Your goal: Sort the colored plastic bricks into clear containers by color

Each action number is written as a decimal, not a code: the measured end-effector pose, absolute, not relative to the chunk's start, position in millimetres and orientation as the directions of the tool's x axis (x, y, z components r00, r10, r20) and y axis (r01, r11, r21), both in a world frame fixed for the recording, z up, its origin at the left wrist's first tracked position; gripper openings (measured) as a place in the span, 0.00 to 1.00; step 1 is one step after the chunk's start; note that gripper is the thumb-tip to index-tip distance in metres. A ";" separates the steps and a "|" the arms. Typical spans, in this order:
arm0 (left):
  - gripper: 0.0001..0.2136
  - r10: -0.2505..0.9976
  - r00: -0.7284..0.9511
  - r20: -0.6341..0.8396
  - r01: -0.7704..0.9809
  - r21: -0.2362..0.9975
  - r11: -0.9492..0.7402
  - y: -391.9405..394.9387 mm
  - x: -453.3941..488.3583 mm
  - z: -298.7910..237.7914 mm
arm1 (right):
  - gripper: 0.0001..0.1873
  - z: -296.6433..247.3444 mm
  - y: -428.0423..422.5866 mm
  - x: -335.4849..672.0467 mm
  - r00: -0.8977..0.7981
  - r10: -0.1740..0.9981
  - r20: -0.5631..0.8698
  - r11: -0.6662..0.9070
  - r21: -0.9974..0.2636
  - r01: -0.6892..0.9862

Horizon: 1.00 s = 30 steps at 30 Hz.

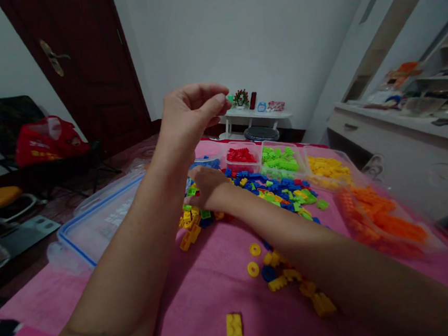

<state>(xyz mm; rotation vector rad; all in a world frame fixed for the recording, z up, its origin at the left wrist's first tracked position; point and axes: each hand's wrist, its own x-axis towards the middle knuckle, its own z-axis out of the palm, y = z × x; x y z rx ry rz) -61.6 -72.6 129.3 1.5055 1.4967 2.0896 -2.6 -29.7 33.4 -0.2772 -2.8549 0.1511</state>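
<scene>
My left hand (192, 116) is raised above the table, its thumb pressed against curled fingertips in a pinch; what they hold, if anything, is too small to see. My right arm crosses from the lower right, and my right hand (210, 186) rests knuckles-up on the near edge of a mixed pile of blue, green, yellow and red bricks (281, 192). Its fingers are tucked behind my left forearm. Loose yellow bricks (190, 228) lie just below that hand.
Clear tubs hold sorted red bricks (241, 156), green bricks (280, 160), yellow bricks (328, 166) and orange bricks (385, 222). A clear lid with a blue rim (96, 226) lies at the left on the pink cloth (204, 295). A single yellow brick (233, 326) and yellow wheels (253, 259) lie nearer me.
</scene>
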 end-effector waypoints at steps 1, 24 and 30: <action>0.07 0.612 -0.482 0.627 0.400 0.779 -0.483 -73.5 -62.6 129.8 | 0.33 31.4 -27.4 -13.7 -0.947 0.236 0.219 0.967 -0.148 0.207; 0.02 0.593 -0.533 0.603 0.332 0.794 -0.509 -77.9 -74.6 133.3 | 0.18 80.4 0.1 -12.8 -0.950 0.259 -0.176 0.965 0.098 0.244; 0.03 0.573 -0.543 0.614 0.350 0.786 -0.511 -78.5 -72.9 135.5 | 0.22 23.3 10.0 -51.2 -0.994 0.065 0.082 0.985 -0.162 0.051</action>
